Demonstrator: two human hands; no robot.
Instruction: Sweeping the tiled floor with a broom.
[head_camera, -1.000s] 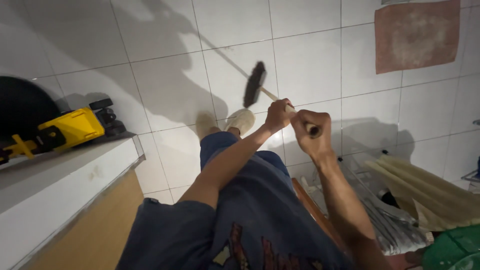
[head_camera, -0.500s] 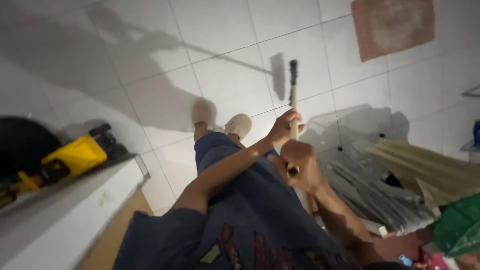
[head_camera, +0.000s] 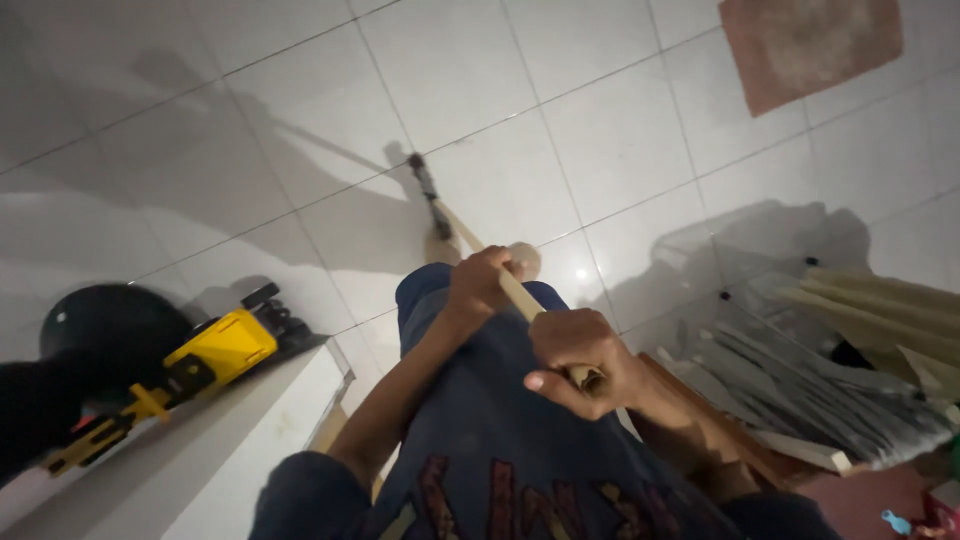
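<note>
Long pale wooden-handled broom (head_camera: 470, 240) slants from our hands down to the white tiled floor (head_camera: 620, 130), its dark bristle head resting on a tile ahead of our feet. Our left hand (head_camera: 480, 285) grips the shaft lower down, arm extended, fingers wrapped tight around the wood. Our right hand (head_camera: 575, 360) clamps the handle's upper end, wrist bent, fingers curled closed. A yellow power tool (head_camera: 200, 360) lies on the white ledge (head_camera: 200, 450) at left.

Home work area: white tiled floor (head_camera: 600, 150), yellow power tool (head_camera: 190, 365) on a counter (head_camera: 200, 460), stacked wooden strips (head_camera: 870, 310).
</note>
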